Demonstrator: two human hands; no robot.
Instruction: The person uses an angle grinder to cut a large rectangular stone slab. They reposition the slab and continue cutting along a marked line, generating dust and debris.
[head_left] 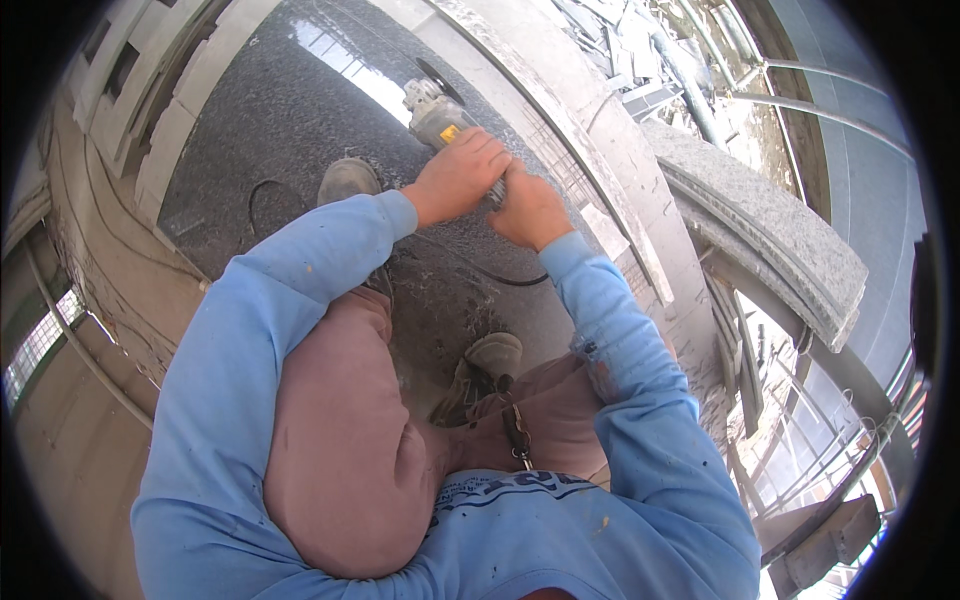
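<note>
Both my hands grip an angle grinder (428,112) out in front of me. My left hand (460,176) wraps over its body just behind the yellow part, and my right hand (532,206) closes around the rear of the handle. The dark cutting disc (440,80) stands at the far end, on edge near the right side of a polished dark stone slab (300,110). Whether the disc touches the slab, I cannot tell. A black power cord (490,272) curves over the slab below my hands.
My shoes (348,180) rest on the slab. A long pale strip (560,120) runs along its right side. Farther right lie thick grey stone slabs (760,220) and a heap of broken offcuts (630,50). Pale blocks (185,130) line the left side, and cables trail over the ground there.
</note>
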